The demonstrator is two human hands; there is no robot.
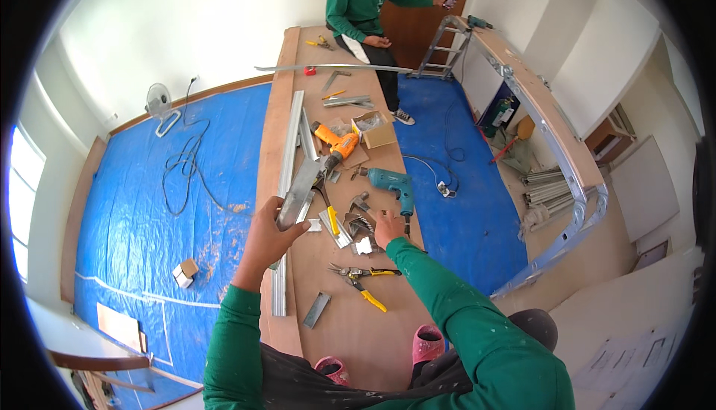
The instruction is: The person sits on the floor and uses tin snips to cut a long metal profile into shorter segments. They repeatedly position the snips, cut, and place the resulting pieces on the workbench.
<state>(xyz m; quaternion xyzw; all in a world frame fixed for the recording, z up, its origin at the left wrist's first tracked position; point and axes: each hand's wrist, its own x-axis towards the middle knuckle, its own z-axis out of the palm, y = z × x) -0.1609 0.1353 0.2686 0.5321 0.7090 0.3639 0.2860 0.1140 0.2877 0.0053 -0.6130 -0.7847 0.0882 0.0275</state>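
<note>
My left hand (270, 237) grips a flat grey metal piece (300, 186), thumb on one side and fingers on the other, tilted above the wooden board. My right hand (389, 229) is low over the board beside a teal power drill (394, 186), a hammer head (360, 202) and small bent metal offcuts (363, 246). Its fingers are curled, and what they hold, if anything, is hidden. An orange cordless drill (339, 144) lies beyond the metal piece. A yellow-handled tool (330, 212) lies between my hands, and yellow-handled snips (363, 282) lie nearer me.
Long metal channels (279, 291) run along the board's left side. An open cardboard box (377, 130) stands farther up. A co-worker (365, 7) sits at the far end. A ladder-legged plank (541, 97) stands right; a fan (159, 102) and cable (186, 160) lie left on blue sheeting.
</note>
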